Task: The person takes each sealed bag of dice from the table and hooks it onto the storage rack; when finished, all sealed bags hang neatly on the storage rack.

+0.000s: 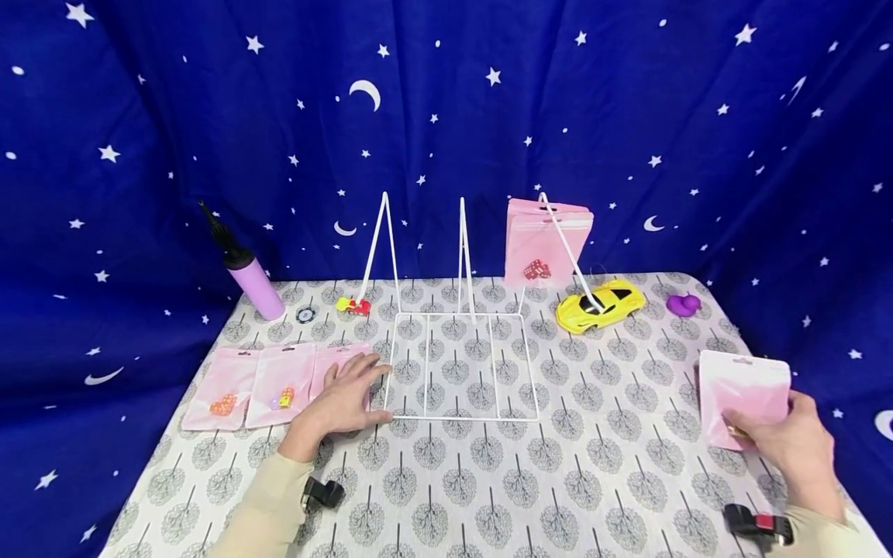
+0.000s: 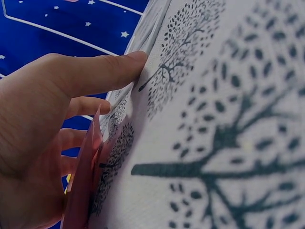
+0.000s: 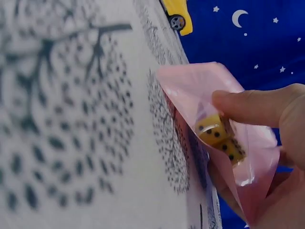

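A pink zip pouch (image 1: 743, 380) with yellow dice (image 3: 214, 131) inside is pinched between the thumb and fingers of my right hand (image 1: 802, 446), at the table's right side. My left hand (image 1: 342, 399) lies over a flat pink pouch (image 1: 328, 364), its fingers spread and its thumb by the front left corner of a white wire rack (image 1: 460, 419). Whether that hand touches the wire I cannot tell. Two more pink pouches with dice, an outer one (image 1: 216, 387) and a middle one (image 1: 268, 395), lie left of it. Pink pouches (image 1: 523, 236) hang from the rack's right arm.
Behind the rack's right arm stands a yellow toy car (image 1: 617, 298), with a purple duck (image 1: 682, 304) farther right. A purple hand pump (image 1: 256, 288), a small round disc (image 1: 305, 315) and a little red-and-yellow toy (image 1: 354, 307) stand along the back left. A starry blue curtain (image 1: 446, 139) closes the back.
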{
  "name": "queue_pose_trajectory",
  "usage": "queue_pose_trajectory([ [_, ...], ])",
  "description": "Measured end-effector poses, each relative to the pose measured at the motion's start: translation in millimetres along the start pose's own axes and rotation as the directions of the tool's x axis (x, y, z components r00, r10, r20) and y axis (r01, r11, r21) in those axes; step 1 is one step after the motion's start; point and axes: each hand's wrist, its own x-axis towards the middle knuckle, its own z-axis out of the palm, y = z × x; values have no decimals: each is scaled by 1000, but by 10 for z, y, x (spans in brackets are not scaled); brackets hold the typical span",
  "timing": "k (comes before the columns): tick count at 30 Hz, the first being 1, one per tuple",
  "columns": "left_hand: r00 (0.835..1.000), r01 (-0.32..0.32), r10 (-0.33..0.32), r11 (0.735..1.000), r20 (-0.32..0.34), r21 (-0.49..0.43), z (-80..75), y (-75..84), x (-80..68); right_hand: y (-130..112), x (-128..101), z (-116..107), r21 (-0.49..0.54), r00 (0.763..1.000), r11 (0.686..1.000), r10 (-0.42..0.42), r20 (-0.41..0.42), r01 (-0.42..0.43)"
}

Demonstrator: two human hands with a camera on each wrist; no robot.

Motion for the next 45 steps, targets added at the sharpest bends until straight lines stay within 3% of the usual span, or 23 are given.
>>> queue_pose_trajectory([
  [3, 1000, -6, 6, 1000, -3, 0, 2, -1, -1, -40, -44, 8, 66, 1000, 998, 4, -22, -3],
  [7, 1000, -3, 3, 1000, 4, -1, 14, -6, -2, -83, -90, 47, 159, 998, 986, -46, -45, 53],
  [12, 1000, -3, 3, 1000, 11, -3, 35, -9, 1, -191, -167, 123, 276, 982, 943, -169, -80, 184],
  [16, 1000, -6, 6, 1000, 3, -9, 39, -12, 4, -359, -242, 176, 302, 956, 907, -273, -110, 294],
  [20, 1000, -2, 2, 1000, 9, -12, 30, -11, 3, -537, -326, 227, 332, 932, 872, -353, -85, 360],
  [25, 1000, -7, 7, 1000, 9, -13, 7, -8, -1, -747, -441, 325, 404, 913, 830, -407, -32, 384],
  [28, 1000, -7, 7, 1000, 4, -17, -1, -6, -3, -869, -497, 384, 405, 899, 820, -438, -10, 404],
  [38, 1000, -13, 13, 1000, 5, -5, -6, -11, -3, -1303, -709, 581, 420, 816, 747, -578, 25, 516],
  [45, 1000, -10, 10, 1000, 9, -1, 10, -43, 6, -1617, -827, 695, 504, 740, 653, -672, 39, 566],
])
